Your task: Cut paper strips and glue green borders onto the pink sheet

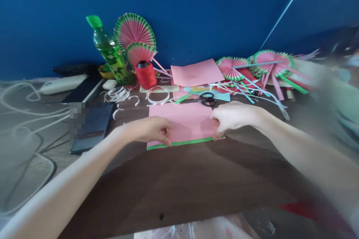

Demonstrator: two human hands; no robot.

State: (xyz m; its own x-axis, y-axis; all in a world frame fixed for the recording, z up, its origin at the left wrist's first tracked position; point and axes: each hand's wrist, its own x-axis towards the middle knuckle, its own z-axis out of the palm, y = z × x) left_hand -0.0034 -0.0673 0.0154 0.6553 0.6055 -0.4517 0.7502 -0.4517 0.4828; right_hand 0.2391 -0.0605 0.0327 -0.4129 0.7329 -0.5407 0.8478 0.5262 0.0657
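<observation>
Paper (190, 119), green-edged, under left fingers (167, 140), right fingers (217, 133)

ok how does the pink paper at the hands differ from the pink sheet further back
The front paper has a green band along its near edge; the back sheet shows none. The left hand and right hand touch the front paper, while neither touches the back sheet. Both are pink.

Head camera looks forward and down, tabletop (179, 179) below.
</observation>
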